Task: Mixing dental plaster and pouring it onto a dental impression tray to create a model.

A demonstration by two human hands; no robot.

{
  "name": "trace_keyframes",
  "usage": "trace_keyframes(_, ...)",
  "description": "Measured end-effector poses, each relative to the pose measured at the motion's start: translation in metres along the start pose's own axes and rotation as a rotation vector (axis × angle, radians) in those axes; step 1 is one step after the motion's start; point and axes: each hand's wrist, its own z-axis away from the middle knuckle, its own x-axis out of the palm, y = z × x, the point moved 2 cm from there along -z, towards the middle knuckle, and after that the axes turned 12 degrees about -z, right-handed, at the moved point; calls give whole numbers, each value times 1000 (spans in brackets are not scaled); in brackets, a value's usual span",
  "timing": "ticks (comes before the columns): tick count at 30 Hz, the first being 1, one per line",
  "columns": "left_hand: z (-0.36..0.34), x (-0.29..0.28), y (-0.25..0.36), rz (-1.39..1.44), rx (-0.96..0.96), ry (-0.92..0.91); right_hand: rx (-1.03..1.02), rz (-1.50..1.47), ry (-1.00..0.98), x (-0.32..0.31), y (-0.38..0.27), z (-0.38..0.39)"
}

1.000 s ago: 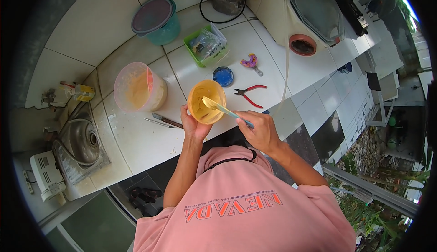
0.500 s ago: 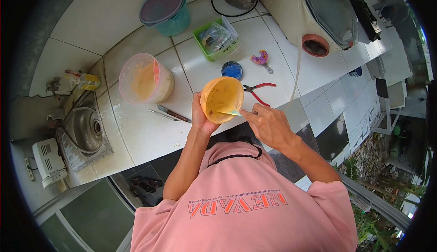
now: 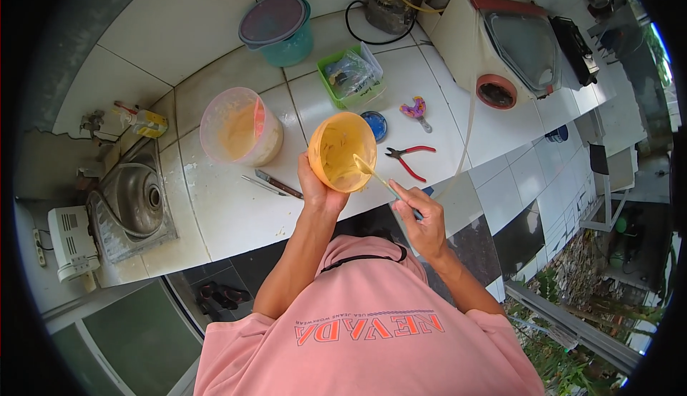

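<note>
My left hand [image 3: 322, 190] grips a yellow-orange mixing bowl [image 3: 329, 156] from below and its left side. The bowl's mouth is tilted up, and streaks of yellowish paste cling to its inner wall. In my right hand [image 3: 424, 223] is a slim mixing spatula [image 3: 378, 177] with a pale greenish handle. Its yellowish, paste-coated blade is at the bowl's right rim; whether it touches cannot be told. Behind the bowl lies a round blue lid or dish [image 3: 374, 125]. Red-handled cutting pliers [image 3: 409, 158] rest to its right, near a purple-and-yellow dental impression tray [image 3: 415, 111].
Left of the bowl stands a translucent pink bucket [image 3: 242, 127], with a knife [image 3: 278, 183] and a thin tool before it. Behind are a green basket [image 3: 351, 81] and a lidded teal tub [image 3: 283, 41]. A steel sink [image 3: 136, 195] is far left, a cream machine [image 3: 469, 52] right.
My right hand has drawn back down and right, lifting the spatula's blade from inside the bowl to its rim. The bowl has shifted slightly left and tipped further upright.
</note>
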Motion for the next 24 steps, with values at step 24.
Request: trace_keyframes(24,31,13,13,-145,93,-63,632,-312,-319,-19,-31,-14)
